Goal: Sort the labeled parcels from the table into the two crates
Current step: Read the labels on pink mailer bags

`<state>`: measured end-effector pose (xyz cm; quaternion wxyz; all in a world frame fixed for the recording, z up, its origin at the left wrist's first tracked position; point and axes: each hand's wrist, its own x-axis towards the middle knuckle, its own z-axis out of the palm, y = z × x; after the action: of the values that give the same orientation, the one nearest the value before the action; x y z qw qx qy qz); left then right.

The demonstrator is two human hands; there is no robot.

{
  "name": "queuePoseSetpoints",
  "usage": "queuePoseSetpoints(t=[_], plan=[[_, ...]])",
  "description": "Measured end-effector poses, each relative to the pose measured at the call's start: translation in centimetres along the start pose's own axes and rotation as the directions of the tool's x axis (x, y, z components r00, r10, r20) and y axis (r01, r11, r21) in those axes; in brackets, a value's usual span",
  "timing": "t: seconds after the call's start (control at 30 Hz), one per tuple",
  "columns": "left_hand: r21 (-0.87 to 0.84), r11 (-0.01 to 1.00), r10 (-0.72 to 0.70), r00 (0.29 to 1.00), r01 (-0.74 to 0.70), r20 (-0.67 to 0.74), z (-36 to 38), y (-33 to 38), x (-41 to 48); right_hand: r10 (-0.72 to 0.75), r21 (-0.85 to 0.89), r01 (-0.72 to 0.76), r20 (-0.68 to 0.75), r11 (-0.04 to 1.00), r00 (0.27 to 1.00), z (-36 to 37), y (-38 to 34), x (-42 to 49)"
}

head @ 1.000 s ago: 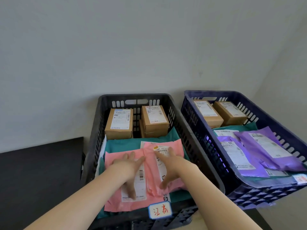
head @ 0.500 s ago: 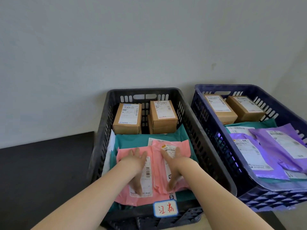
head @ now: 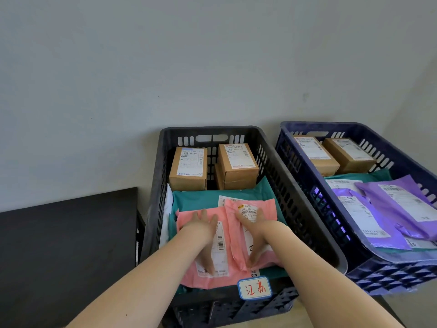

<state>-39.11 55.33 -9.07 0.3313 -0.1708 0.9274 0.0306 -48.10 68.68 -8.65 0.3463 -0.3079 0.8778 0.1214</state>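
Seen from above, two bare forearms reach into a black crate [head: 307, 209] standing against a pale wall. The left hand [head: 203, 230] lies flat on a pink parcel [head: 186, 218] at the crate's near end. Its fingers [head: 203, 215] are straight and spread, gripping nothing. The right hand [head: 257, 230] presses in the same open, flat way on a second pink parcel [head: 267, 207] that overlaps the first on its right. Both pink parcels rest on a teal parcel [head: 196, 200]. At the far end of this crate sit cardboard boxes [head: 188, 169] with white labels. A small tag [head: 255, 287] with red handwriting is fixed to the crate's near rim. Just to the right stands a blue crate [head: 295, 157] holding more boxes [head: 316, 155] and purple parcels [head: 402, 204]. A dark worktop [head: 66, 245] lies to the left.
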Motion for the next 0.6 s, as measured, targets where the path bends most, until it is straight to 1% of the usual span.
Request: queuePoseSetpoints(t=[0.1, 0.3, 0.37, 0.4, 0.47, 0.53, 0.6], plan=[[0.039, 0.999, 0.034, 0.999, -0.033, -0.005, 0.1, -0.3, -1.2, -0.002, 0.009, 0.003, -0.027, 1.000, 1.000, -0.1, -0.2, -1.0], [-0.038, 0.995, 0.094, 0.994, -0.096, -0.058, -1.0, -1.6, -2.2, -0.032, 0.040, 0.036, -0.104, 0.999, 0.994, -0.7, -0.4, -3.7], [-0.043, 0.991, 0.124, 0.984, -0.130, -0.124, -2.3, -2.2, -2.8, -0.061, 0.092, 0.078, -0.174, 0.993, 0.983, -1.3, -0.6, -4.2], [-0.039, 0.988, 0.140, 0.972, -0.150, -0.189, -2.9, -2.7, -3.4, -0.072, 0.120, 0.101, -0.227, 0.988, 0.971, -1.6, -1.0, -4.5], [-0.027, 0.983, 0.160, 0.911, -0.184, -0.380, -3.8, -4.1, -5.0, -0.091, 0.149, 0.152, -0.355, 0.977, 0.930, -2.5, -2.1, -5.1], [-0.041, 0.974, 0.161, 0.804, -0.224, -0.573, -4.2, -5.7, -6.7, -0.105, 0.164, 0.210, -0.489, 0.964, 0.866, -3.2, -3.7, -5.8], [-0.103, 0.958, 0.119, 0.700, -0.266, -0.704, -4.1, -7.4, -8.4, -0.115, 0.166, 0.269, -0.611, 0.949, 0.783, -3.7, -5.5, -6.4]])
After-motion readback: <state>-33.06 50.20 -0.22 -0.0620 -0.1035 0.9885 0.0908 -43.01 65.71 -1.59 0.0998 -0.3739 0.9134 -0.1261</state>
